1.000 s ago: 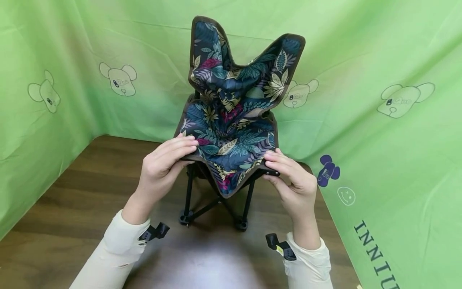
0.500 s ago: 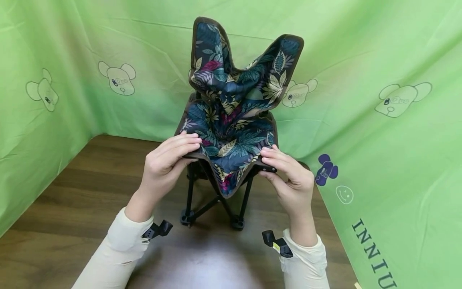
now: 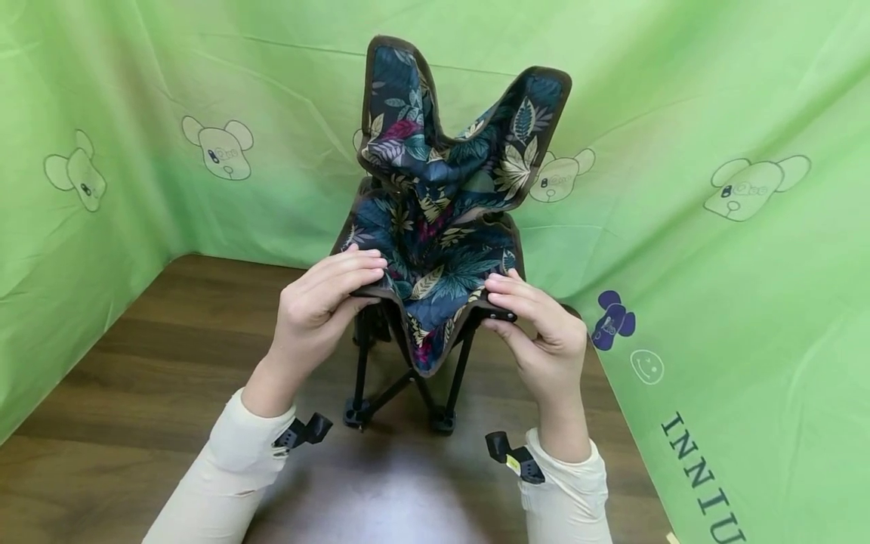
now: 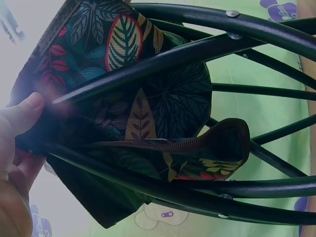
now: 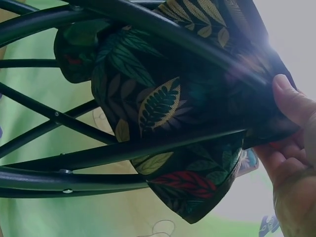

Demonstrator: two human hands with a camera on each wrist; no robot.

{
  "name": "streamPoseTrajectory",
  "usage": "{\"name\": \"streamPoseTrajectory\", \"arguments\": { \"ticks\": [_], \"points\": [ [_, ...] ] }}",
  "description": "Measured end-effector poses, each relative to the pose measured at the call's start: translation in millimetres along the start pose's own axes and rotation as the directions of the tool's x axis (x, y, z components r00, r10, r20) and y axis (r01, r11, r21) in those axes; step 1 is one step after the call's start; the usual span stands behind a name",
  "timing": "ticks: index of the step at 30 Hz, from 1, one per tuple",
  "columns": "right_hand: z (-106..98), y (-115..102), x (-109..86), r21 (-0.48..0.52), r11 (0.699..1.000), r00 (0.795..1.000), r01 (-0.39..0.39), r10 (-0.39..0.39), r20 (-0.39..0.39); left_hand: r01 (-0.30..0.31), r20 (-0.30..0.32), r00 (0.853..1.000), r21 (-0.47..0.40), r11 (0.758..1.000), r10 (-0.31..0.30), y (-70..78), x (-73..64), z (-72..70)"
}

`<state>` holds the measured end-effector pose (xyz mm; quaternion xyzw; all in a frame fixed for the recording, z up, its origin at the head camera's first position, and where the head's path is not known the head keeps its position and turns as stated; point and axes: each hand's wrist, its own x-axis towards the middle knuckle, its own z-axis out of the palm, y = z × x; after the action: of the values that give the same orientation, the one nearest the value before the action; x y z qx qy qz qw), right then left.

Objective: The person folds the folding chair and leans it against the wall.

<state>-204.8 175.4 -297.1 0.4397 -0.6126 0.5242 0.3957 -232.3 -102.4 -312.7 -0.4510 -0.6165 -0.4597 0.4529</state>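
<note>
A small folding camp chair [image 3: 445, 279] with dark leaf-print fabric stands partly folded in the head view, its seat sagging in the middle and its backrest [image 3: 462, 162] bent into a V. My left hand [image 3: 316, 306] grips the seat's front left corner, fingers on top and thumb beneath. On the front right corner, my right hand [image 3: 540, 325] holds the fabric and frame end the same way. Both wrist views look at the chair's underside, where black tubes [image 4: 148, 74] run up to the gripped corners. The right thumb [image 5: 291, 98] presses under its corner.
Crossed black legs with plastic feet [image 3: 443, 420] stand on the brown wood-grain tabletop [image 3: 136, 393]. Green printed cloth [image 3: 272, 91] hangs behind and along both sides, close behind the chair. A wrist camera [image 3: 306, 431] is strapped to each sleeve.
Both hands have moved slightly inward with the seat's front corners, so the corners are closer together. The seat sags a little deeper, and the front feet have drawn nearer each other.
</note>
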Motion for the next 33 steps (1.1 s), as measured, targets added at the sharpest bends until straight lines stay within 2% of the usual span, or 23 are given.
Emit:
{"name": "streamPoseTrajectory", "arguments": {
  "ticks": [3,7,15,23,33],
  "points": [
    [2,0,2.3,-0.003,0.999,0.999,0.035,-0.035,0.007,-0.035,-0.011,0.999,-0.008,0.999,0.035,-2.0,3.1,-0.5],
    [5,2,-0.2,-0.012,1.0,0.999,0.028,-0.028,0.018,-0.032,-0.032,0.999,-0.017,0.999,0.032,-0.3,1.6,-1.5],
    [10,-4,3.5,-0.019,0.999,0.999,0.037,-0.037,-0.021,-0.043,-0.023,0.999,-0.049,0.998,0.042,-3.5,5.7,0.5],
    [7,6,-0.6,-0.02,0.999,1.0,0.026,-0.026,-0.001,0.016,-0.034,0.999,-0.117,0.993,-0.02,-5.8,3.0,3.7],
    [7,12,11.5,-0.019,1.0,1.0,0.021,-0.021,0.003,0.02,-0.015,1.0,-0.158,0.987,-0.023,-10.9,16.4,16.2]
  ]
}}
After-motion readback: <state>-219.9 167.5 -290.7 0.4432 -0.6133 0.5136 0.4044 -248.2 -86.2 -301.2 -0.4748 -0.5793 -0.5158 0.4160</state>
